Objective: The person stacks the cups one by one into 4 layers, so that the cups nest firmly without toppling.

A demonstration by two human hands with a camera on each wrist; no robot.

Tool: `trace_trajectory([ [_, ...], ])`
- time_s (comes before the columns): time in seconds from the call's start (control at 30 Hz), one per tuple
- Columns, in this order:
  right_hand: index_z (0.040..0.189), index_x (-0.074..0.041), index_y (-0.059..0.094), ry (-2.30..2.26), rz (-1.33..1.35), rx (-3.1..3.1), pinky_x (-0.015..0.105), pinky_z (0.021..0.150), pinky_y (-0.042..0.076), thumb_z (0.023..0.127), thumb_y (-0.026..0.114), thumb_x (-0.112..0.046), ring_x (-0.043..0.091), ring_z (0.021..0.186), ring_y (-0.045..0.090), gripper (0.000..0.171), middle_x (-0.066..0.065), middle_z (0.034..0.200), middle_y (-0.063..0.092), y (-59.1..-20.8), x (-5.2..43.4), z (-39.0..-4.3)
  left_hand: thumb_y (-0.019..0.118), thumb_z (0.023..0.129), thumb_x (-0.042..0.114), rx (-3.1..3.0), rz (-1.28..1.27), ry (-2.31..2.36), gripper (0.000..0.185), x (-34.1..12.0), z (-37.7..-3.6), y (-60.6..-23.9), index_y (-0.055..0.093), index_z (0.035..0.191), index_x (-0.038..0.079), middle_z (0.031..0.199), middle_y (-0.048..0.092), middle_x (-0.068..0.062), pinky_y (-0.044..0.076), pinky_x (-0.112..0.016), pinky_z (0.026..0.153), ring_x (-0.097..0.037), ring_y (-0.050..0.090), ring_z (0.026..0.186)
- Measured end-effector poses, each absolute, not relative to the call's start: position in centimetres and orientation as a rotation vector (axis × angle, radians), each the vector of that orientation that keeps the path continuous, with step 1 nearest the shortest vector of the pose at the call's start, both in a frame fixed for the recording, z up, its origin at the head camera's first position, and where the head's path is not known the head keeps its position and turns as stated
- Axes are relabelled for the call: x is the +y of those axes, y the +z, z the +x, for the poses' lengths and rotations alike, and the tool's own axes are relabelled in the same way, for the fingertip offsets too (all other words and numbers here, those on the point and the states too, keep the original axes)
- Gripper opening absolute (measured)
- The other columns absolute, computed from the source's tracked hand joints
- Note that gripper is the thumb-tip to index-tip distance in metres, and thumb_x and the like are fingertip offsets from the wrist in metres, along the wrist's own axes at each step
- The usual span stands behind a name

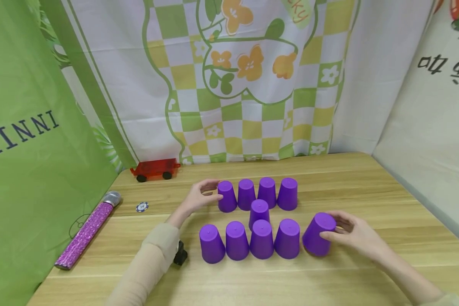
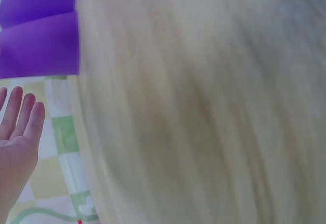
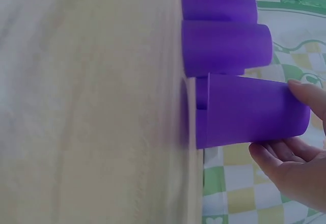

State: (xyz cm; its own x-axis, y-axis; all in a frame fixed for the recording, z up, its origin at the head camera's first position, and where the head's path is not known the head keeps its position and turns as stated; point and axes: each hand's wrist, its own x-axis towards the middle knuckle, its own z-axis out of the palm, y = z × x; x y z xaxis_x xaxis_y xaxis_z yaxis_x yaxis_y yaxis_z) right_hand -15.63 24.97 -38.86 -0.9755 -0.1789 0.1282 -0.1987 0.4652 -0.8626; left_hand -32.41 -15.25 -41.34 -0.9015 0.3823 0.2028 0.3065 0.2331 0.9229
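At the right end of the near row on the wooden worktop (image 1: pixel 352 178), a tilted purple plastic cup (image 1: pixel 318 239) leans its closed top toward the right hand (image 1: pixel 357 238), whose fingers (image 3: pixel 305 92) curl round it. The left hand (image 1: pixel 199 197), fingers relaxed and holding nothing, sits just left of the far row's leftmost upturned purple cup (image 1: pixel 227 196).

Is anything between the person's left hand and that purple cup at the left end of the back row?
Nothing visible. The left hand sits right beside the back row's leftmost purple cup, fingers at its side, with no object between them.
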Motion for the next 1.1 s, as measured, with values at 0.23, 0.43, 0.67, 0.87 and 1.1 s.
trace_trajectory([
  [0.23,0.130,0.007,0.047,1.516,0.256,-2.655,0.006,0.082,0.047,0.086,0.068,-0.015,-0.019,0.097,0.051,0.053,0.016,0.120,0.062,-37.9,25.9,-16.3,0.069,0.086,0.016,2.524,0.571,1.760,0.049,-17.8,-31.7,-39.6,0.052,0.130,0.002,0.130,0.056,-0.020,0.050,-0.036,0.099,-0.035,0.053,0.122],
  [0.43,0.129,0.002,0.051,1.504,0.193,-2.605,0.007,0.077,0.048,0.087,0.068,-0.019,-0.016,0.092,0.055,0.050,-0.025,0.100,0.063,-36.4,26.2,-17.4,0.061,0.092,0.024,2.590,0.530,1.821,0.043,-19.9,-29.9,-37.2,0.054,0.129,0.003,0.129,0.058,-0.018,0.050,-0.020,0.094,-0.022,0.058,0.117],
  [0.67,0.126,-0.006,0.055,1.491,0.190,-2.518,0.005,0.074,0.047,0.087,0.068,-0.022,-0.014,0.089,0.058,0.044,-0.031,0.093,0.059,-34.5,25.9,-19.3,0.057,0.094,0.031,2.643,0.537,1.802,0.044,-21.5,-27.5,-35.3,0.053,0.131,0.007,0.131,0.058,-0.015,0.047,-0.011,0.092,-0.002,0.059,0.111],
  [0.87,0.127,-0.004,0.053,1.475,0.207,-2.506,0.006,0.073,0.047,0.087,0.068,-0.027,-0.013,0.088,0.058,0.049,-0.030,0.092,0.059,-33.3,24.8,-21.4,0.056,0.095,0.033,2.658,0.502,1.789,0.046,-21.9,-24.9,-34.8,0.051,0.133,0.007,0.134,0.056,-0.013,0.045,-0.009,0.093,-0.013,0.054,0.122],
  [1.1,0.130,-0.005,0.052,1.447,0.254,-2.519,0.008,0.074,0.048,0.085,0.069,-0.032,-0.011,0.087,0.057,0.055,-0.026,0.093,0.058,-32.3,23.1,-24.2,0.059,0.094,0.021,2.649,0.527,1.917,0.041,-21.1,-22.1,-35.2,0.053,0.129,0.001,0.131,0.057,-0.016,0.045,-0.011,0.095,-0.003,0.055,0.116],
])
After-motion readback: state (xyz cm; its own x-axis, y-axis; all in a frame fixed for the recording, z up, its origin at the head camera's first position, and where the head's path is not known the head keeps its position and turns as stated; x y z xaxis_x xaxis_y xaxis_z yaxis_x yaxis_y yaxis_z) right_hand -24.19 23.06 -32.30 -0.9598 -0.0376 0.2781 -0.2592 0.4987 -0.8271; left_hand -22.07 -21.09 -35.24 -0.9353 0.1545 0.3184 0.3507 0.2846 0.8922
